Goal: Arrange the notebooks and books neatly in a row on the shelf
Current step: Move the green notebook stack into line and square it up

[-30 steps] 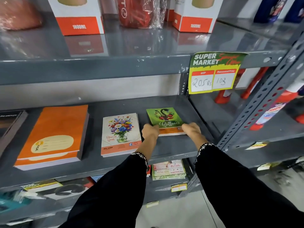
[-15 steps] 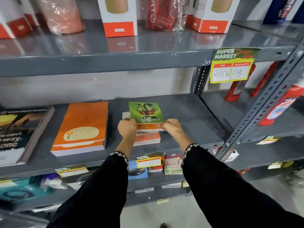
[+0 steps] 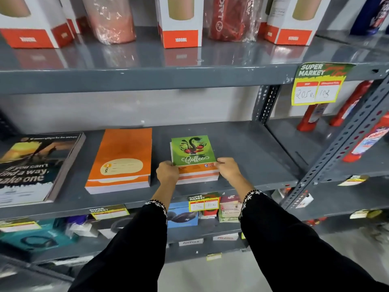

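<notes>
A big grey metal shelf fills the view, with more racks above it and below it. On the rack above stand white and orange boxes marked 1000ML, and a yellow and green price tag hangs from that rack's front edge, to the right.

The orange notebook is the landmark here. It lies flat on the middle shelf. Left of the orange notebook, with a gap between, lies the biggest book, a dark book with white words on its cover. It lies flat too, a little turned.

Right of the orange notebook, close by but not touching, sits a small stack. The green Coffee notebook is on top, and another notebook with an orange strip lies under it. Its cover is hidden.

2 arms in black sleeves reach in from below. The left hand grips the near left corner of the green Coffee notebook, on the side nearer the orange notebook. The right hand grips the near right corner, on the far side. Both hands are closed on it, thumbs on top.
</notes>
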Tool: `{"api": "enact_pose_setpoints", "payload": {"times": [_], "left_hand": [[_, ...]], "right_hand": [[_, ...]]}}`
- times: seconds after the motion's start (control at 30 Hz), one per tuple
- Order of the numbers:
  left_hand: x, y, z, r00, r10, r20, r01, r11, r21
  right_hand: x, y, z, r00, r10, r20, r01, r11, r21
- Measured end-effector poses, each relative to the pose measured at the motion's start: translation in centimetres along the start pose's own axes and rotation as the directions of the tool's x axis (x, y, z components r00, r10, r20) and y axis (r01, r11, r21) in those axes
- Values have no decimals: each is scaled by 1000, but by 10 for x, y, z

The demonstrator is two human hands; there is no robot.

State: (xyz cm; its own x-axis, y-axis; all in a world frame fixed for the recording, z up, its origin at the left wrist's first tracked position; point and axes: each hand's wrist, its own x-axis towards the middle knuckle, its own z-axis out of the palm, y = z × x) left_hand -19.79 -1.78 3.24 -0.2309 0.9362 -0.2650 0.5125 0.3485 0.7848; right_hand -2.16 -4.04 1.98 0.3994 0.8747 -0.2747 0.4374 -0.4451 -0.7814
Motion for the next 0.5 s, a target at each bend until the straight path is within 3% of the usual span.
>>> {"api": "enact_pose_setpoints", "payload": {"times": [0.33, 0.5], "left_hand": [[-4, -5, -6, 999, -40, -11, 39, 998, -45], [-8, -11, -6, 1000, -6, -13, 5, 997, -75]], "right_hand": [[-10, 1, -6, 995, -59, 78, 65, 995, -79], [-14, 8, -10, 959, -190, 210, 216, 970, -113]]}}
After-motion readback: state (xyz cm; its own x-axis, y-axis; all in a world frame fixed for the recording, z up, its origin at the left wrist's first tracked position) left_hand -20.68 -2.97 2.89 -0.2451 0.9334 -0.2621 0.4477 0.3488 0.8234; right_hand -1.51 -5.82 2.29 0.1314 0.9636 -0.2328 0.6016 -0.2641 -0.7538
